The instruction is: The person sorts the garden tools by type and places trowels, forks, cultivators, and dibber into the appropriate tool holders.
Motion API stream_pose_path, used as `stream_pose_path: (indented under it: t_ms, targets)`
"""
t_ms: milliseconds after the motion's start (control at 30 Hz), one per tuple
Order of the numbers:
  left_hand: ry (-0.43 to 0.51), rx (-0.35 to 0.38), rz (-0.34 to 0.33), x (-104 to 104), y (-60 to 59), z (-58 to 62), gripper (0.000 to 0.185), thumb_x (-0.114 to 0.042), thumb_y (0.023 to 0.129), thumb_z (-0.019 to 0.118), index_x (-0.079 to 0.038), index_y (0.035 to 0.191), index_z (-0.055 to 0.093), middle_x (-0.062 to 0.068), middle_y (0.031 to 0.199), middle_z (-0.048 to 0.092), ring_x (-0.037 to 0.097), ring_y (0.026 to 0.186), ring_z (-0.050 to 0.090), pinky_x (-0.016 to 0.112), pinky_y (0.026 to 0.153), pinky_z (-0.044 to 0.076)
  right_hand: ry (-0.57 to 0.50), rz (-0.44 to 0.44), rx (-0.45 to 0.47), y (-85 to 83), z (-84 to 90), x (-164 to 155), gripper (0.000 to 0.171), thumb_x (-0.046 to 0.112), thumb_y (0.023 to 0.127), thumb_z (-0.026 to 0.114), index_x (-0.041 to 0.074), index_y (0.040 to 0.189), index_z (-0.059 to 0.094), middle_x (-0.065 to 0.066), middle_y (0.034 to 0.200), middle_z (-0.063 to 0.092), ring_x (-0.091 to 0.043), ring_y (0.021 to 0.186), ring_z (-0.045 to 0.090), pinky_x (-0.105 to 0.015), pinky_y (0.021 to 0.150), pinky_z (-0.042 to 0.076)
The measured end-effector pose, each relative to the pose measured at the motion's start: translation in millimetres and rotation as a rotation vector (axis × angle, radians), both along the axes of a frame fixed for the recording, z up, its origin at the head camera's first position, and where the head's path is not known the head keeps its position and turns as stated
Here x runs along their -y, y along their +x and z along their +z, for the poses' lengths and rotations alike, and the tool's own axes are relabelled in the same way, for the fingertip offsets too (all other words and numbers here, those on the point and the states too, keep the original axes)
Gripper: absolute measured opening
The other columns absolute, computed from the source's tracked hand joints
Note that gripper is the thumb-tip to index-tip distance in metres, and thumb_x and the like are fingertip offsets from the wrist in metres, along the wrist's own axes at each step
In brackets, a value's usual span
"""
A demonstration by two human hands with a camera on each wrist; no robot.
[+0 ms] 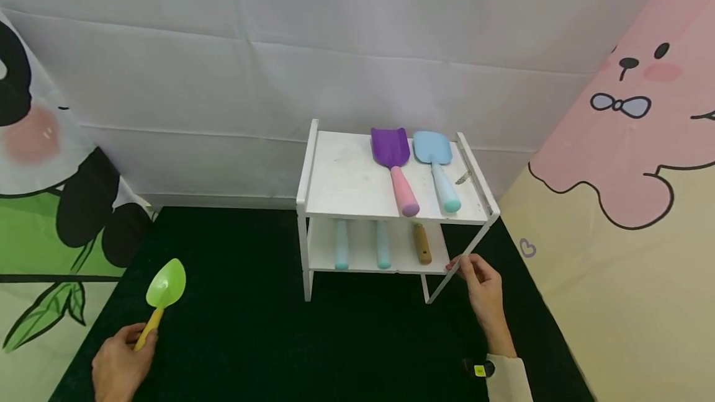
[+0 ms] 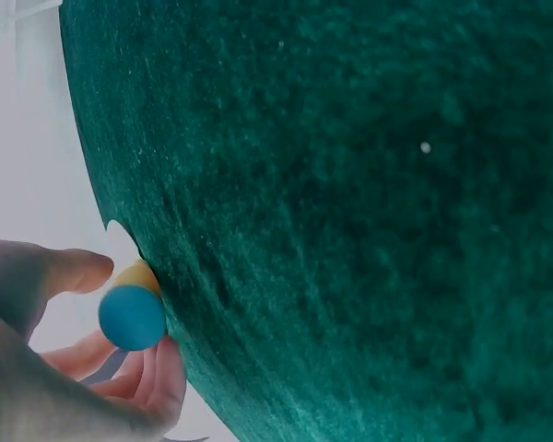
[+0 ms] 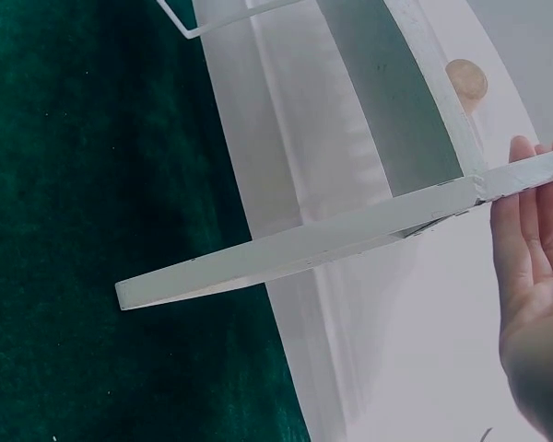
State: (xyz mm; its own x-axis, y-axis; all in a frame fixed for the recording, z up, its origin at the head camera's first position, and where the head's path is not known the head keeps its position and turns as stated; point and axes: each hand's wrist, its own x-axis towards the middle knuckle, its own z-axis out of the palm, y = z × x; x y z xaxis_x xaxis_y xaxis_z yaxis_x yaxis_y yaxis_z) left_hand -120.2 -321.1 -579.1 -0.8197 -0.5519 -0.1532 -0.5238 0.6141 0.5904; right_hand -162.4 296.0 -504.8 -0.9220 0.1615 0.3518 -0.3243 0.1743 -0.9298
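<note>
Out to the left in the head view, my left hand [image 1: 121, 361] grips a toy hand shovel [image 1: 167, 284] by its yellow handle, its green scoop pointing up and away. The left wrist view looks onto the handle's round blue end [image 2: 132, 318], between thumb and fingers. At the lower right of a white two-tier shelf [image 1: 346, 169], my right hand [image 1: 485, 290] holds the slanted front leg. In the right wrist view its fingers [image 3: 511, 235] lie behind that white bar. On the top tier lie a purple shovel [image 1: 391, 146] with a pink handle and a light-blue shovel [image 1: 432, 149].
Two light-blue handles [image 1: 342, 244] and a brown handle [image 1: 422, 244] stick out from the lower tier, their far ends hidden under the top. Dark green cloth [image 1: 234, 315] covers the surface. A white sheet [image 1: 167, 98] hangs behind, with cartoon-printed sheets at both sides.
</note>
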Motion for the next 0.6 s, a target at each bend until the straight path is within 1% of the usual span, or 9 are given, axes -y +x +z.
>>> stream_pose_path:
  t_ms: [200,300,433,500,567,600]
  targets:
    - [0.030,0.054,0.016,1.3,0.3,-2.1,0.039,-0.012,0.102,0.056,0.016,0.129,0.049,0.037,0.112,0.054,0.045,0.091,0.054,0.057,0.077,0.046,-0.006,0.010,-0.007,-0.4,-1.3,1.0,0.025,0.004,0.109,0.046,-0.013,0.101,0.062,-0.009,0.098,0.071,-0.014,0.095,0.070,-0.023,0.094,0.055]
    - [0.049,0.079,0.022,0.7,0.7,-1.7,0.040,-0.014,0.104,0.054,0.015,0.130,0.049,0.037,0.112,0.055,0.044,0.090,0.054,0.056,0.075,0.045,-0.011,0.009,-0.007,0.0,-0.9,1.5,0.025,0.005,0.110,0.046,-0.013,0.101,0.062,-0.008,0.098,0.071,-0.014,0.095,0.070,-0.024,0.094,0.055]
    - [0.074,0.091,0.024,2.2,2.0,-1.4,0.042,-0.020,0.104,0.055,0.013,0.130,0.052,0.036,0.112,0.058,0.044,0.093,0.054,0.056,0.076,0.043,-0.006,0.010,0.001,1.2,0.2,1.1,0.026,0.006,0.110,0.046,-0.013,0.102,0.061,-0.006,0.098,0.071,-0.014,0.095,0.070,-0.023,0.095,0.055]
    - [0.094,0.093,0.026,3.9,3.1,-1.3,0.044,-0.023,0.104,0.056,0.013,0.129,0.053,0.036,0.111,0.060,0.043,0.092,0.054,0.051,0.073,0.043,0.004,0.019,0.004,1.6,0.6,0.3,0.026,0.007,0.110,0.046,-0.014,0.104,0.061,-0.005,0.099,0.071,-0.013,0.096,0.070,-0.023,0.095,0.054]
    - [0.122,0.099,0.025,6.0,4.0,-1.4,0.046,-0.026,0.104,0.056,0.013,0.129,0.054,0.034,0.106,0.062,0.040,0.088,0.056,0.046,0.068,0.045,0.013,0.028,0.003,1.6,0.8,-0.3,0.026,0.007,0.110,0.045,-0.014,0.104,0.060,-0.004,0.100,0.071,-0.012,0.097,0.070,-0.023,0.096,0.054]
    - [0.150,0.103,0.028,6.8,4.3,-1.2,0.048,-0.027,0.104,0.056,0.014,0.129,0.054,0.034,0.104,0.062,0.037,0.084,0.058,0.043,0.065,0.048,0.015,0.032,0.001,1.6,1.1,-0.6,0.026,0.007,0.110,0.045,-0.014,0.105,0.060,-0.004,0.100,0.071,-0.012,0.097,0.070,-0.023,0.096,0.054]
